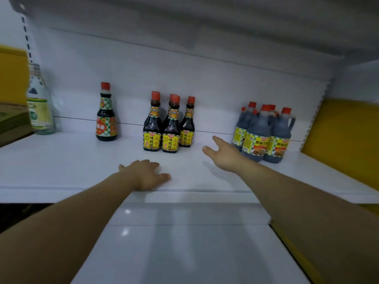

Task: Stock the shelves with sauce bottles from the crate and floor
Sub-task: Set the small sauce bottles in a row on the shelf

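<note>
Neither grip holds anything. The left grip (146,175) lies flat on the front edge of the shelf (61,165), fingers relaxed. The right grip (222,154) hangs further in, thumb and forefinger straight and spread. The bottles (169,130) stand just left of it and the jugs (264,136) just right, close by its wrist.

It looks like a pause between placements, or a reach to square up a row. To do that well, brace with the left grip. Take a jug low on its body rather than by the cap, and slide it instead of lifting, since the neighbours stand tight.

The crate and floor are out of view, so the remaining stock cannot be judged. The back rows hide behind the front ones. The jugs are blurred, and the right grip's outer fingers are hidden behind the hand.
</note>
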Available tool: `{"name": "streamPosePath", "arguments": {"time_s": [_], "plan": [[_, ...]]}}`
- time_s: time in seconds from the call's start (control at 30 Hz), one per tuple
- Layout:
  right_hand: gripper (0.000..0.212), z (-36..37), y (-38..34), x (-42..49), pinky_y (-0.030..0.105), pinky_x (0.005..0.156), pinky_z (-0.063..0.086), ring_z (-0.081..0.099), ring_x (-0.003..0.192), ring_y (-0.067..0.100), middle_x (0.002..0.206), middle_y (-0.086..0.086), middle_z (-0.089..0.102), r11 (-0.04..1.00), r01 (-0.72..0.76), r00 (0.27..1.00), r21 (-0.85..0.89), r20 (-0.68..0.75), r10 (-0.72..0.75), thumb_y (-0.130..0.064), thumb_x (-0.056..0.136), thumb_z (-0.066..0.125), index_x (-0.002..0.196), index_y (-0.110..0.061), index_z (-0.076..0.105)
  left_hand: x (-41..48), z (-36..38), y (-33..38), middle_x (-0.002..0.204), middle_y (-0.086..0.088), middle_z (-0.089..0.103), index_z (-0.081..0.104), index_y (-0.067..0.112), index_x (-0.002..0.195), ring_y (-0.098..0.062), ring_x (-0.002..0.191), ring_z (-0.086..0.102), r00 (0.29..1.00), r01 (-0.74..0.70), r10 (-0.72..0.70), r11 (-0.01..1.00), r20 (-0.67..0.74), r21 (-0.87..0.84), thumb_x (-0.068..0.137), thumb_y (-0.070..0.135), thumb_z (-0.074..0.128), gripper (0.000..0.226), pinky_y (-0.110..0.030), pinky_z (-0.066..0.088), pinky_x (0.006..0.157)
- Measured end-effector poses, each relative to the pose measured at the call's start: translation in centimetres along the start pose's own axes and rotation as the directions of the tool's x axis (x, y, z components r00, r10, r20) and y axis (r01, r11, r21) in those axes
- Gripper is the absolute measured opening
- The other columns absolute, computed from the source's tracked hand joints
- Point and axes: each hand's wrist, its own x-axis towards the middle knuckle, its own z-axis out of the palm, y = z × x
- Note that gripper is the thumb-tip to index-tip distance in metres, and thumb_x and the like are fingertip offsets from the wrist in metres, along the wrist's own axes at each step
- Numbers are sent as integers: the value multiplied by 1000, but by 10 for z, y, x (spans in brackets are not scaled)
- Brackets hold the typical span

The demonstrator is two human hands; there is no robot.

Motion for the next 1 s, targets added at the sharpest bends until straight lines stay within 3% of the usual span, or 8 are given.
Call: {"name": "streamPosePath", "arguments": {"time_s": [0.3,0.43,0.57,0.8,1.0], "plan": [[62,-83,65,-124,31,103,34,40,135,29,153,6,37,979,-146,984,-144,-120,129,-50,97,45,149,-20,32,-68,19,117,160,0,14,18,29,151,-23,146,15,948,-318,319,946,-3,-61,86,67,44,79,-51,17,116],[70,-113,87,-174,31,111,26,28,143,27,160,6,23,942,-245,965,-229,-148,215,-52,98,41,154,-15,18,-89,25,166,160,0,14,18,30,151,-22,146,15,906,-423,424,904,2,-56,86,64,47,78,-49,18,117],[74,-136,104,-213,33,115,22,23,146,25,161,6,18,909,-317,944,-272,-180,275,-55,98,39,155,-14,16,-111,24,207,160,0,16,18,30,151,-23,146,17,861,-508,508,861,-8,-27,88,62,48,77,-48,19,117],[73,-145,106,-243,33,115,23,23,145,26,161,7,19,896,-326,942,-302,-183,281,-55,98,38,155,-14,16,-134,18,225,160,-2,16,18,28,151,-23,145,18,840,-542,542,840,-17,11,88,61,48,77,-47,21,117],[70,-119,70,-225,32,112,27,29,143,26,159,7,25,939,-172,982,-299,-123,141,-53,98,41,153,-16,20,-143,8,173,160,-2,14,18,28,151,-22,146,16,897,-440,439,898,-44,-6,87,59,51,78,-45,20,117]]}}
